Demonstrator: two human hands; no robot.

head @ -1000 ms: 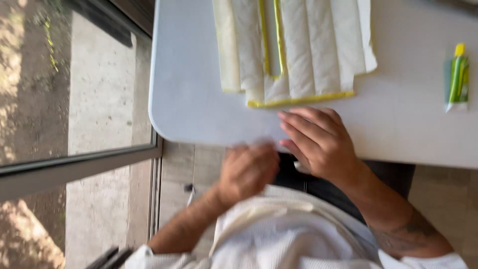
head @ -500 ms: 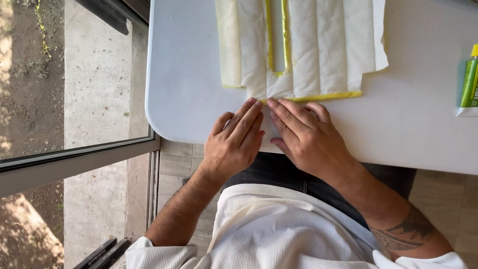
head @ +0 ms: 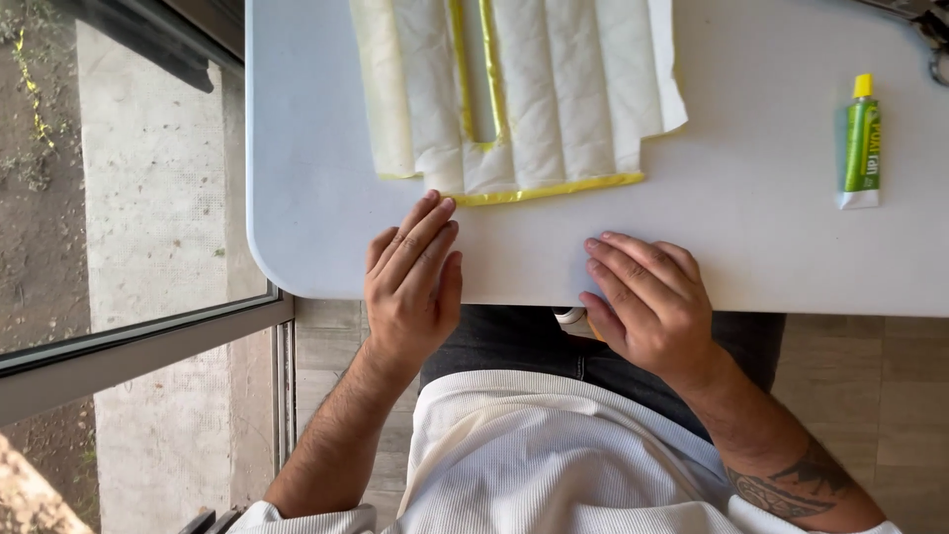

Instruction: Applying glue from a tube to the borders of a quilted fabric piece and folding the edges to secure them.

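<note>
My left hand (head: pixel 413 282) lies flat and open on the table (head: pixel 771 247), fingertips just touching the yellow bottom edge of the folded paper (head: pixel 534 89). My right hand (head: pixel 647 302) rests open, palm down, near the table's front edge, apart from the paper, holding nothing. To press that edge well I'd keep the fingers flat and spread. Green glue tube (head: pixel 861 143) sits well off right, nothing blocks. Window glass at left.

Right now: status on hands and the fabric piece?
Left hand flat on table, fingertips at quilted fabric piece edge. Right hand flat at table edge, empty. Green glue tube lies apart.
</note>
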